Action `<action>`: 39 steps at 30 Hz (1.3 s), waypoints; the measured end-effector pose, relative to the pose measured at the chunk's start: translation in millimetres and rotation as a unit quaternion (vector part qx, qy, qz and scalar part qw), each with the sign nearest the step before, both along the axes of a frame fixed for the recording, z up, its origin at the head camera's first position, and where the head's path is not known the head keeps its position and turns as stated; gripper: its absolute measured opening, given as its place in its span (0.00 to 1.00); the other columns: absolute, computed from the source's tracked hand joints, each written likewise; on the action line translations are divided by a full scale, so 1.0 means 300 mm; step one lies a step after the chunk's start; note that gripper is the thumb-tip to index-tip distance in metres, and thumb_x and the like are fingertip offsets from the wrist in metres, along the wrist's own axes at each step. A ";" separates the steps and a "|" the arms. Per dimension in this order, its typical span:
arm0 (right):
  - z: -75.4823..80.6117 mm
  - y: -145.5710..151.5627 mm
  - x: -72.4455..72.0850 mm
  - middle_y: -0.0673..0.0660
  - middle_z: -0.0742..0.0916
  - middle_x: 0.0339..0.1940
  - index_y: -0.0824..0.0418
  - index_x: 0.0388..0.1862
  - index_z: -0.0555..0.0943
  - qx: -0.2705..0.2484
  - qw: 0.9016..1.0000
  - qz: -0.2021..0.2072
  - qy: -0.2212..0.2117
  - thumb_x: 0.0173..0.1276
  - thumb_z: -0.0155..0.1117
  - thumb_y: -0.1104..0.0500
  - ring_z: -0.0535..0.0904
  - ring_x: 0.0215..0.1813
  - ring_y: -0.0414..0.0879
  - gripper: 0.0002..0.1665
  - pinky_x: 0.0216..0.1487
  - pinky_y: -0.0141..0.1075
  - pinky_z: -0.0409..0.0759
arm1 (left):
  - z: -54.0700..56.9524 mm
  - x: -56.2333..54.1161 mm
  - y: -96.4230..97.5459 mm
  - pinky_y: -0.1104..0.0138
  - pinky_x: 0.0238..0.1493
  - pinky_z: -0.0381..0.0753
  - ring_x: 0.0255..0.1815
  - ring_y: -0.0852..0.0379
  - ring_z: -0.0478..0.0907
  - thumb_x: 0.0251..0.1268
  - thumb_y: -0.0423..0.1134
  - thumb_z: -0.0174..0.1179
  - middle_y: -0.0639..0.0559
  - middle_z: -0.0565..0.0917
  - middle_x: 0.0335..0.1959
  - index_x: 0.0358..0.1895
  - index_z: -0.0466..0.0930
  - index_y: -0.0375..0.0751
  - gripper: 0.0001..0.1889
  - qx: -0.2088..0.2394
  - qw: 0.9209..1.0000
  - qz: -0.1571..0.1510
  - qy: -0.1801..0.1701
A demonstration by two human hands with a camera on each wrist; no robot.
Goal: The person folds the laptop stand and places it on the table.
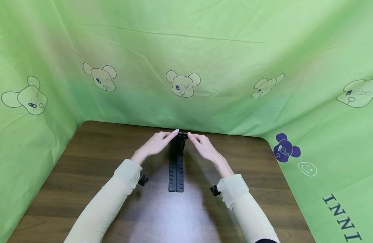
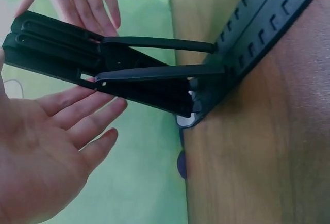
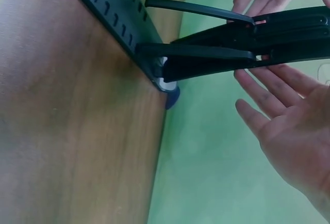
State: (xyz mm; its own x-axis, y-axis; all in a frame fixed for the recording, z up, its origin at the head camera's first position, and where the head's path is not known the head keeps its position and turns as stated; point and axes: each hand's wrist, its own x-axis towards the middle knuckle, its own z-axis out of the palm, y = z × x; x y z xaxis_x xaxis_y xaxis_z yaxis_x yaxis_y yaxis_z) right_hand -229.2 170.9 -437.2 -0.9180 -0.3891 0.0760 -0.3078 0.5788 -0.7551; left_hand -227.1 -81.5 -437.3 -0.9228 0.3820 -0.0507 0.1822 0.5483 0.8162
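Note:
A black folding laptop stand (image 1: 176, 173) stands near the table's far edge, its two long notched base strips (image 2: 268, 25) side by side on the tabletop. Its upper panel (image 3: 294, 35) is raised at an angle, propped by two thin support arms (image 2: 160, 73) whose far ends meet the notched strips. My left hand (image 1: 157, 142) holds the panel's left side near the top, thumb at the end and fingers behind. The right hand (image 1: 205, 148) holds the opposite side likewise. Both wrist views show the fingers fairly straight against the panel's back.
The brown wood-grain table (image 1: 92, 158) ends just behind the stand. A green curtain (image 1: 229, 108) printed with bear heads hangs around its back and sides. A small black device (image 1: 142, 179) sits at the left cuff and another black device (image 1: 215, 190) at the right.

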 end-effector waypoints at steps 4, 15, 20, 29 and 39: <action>0.017 0.001 -0.020 0.68 0.86 0.73 0.67 0.73 0.83 0.006 1.000 -0.002 -0.010 0.92 0.45 0.38 0.79 0.79 0.64 0.38 0.84 0.58 0.74 | 0.019 -0.020 -0.003 0.42 0.85 0.70 0.83 0.38 0.73 0.79 0.81 0.35 0.38 0.78 0.80 0.81 0.74 0.40 0.51 0.006 1.000 0.000 -0.029; 0.047 0.005 -0.059 0.68 0.83 0.76 0.67 0.72 0.83 0.015 0.999 -0.008 -0.039 0.92 0.42 0.38 0.76 0.82 0.65 0.39 0.86 0.59 0.71 | 0.056 -0.057 -0.004 0.39 0.88 0.64 0.86 0.37 0.69 0.80 0.79 0.37 0.39 0.74 0.83 0.82 0.72 0.43 0.48 0.031 0.995 -0.006 -0.093; 0.058 0.006 -0.080 0.67 0.85 0.74 0.66 0.74 0.82 0.014 0.998 0.003 -0.058 0.91 0.41 0.35 0.76 0.82 0.63 0.41 0.87 0.59 0.70 | 0.063 -0.075 -0.001 0.40 0.89 0.61 0.85 0.37 0.70 0.81 0.78 0.36 0.38 0.79 0.79 0.81 0.75 0.45 0.47 0.049 0.993 -0.018 -0.102; 0.088 -0.007 -0.128 0.72 0.87 0.69 0.71 0.72 0.82 -0.038 0.991 0.045 -0.118 0.93 0.36 0.36 0.83 0.75 0.67 0.43 0.88 0.59 0.66 | 0.070 -0.109 0.013 0.44 0.90 0.63 0.81 0.37 0.76 0.86 0.71 0.38 0.36 0.81 0.77 0.77 0.79 0.38 0.43 0.129 0.983 -0.017 -0.128; 0.112 -0.024 -0.154 0.74 0.87 0.68 0.74 0.72 0.81 -0.078 0.984 0.050 -0.152 0.94 0.36 0.38 0.84 0.73 0.67 0.43 0.86 0.57 0.71 | 0.088 -0.136 0.020 0.51 0.89 0.67 0.80 0.41 0.78 0.80 0.77 0.44 0.35 0.83 0.75 0.74 0.79 0.31 0.50 0.144 0.976 0.030 -0.162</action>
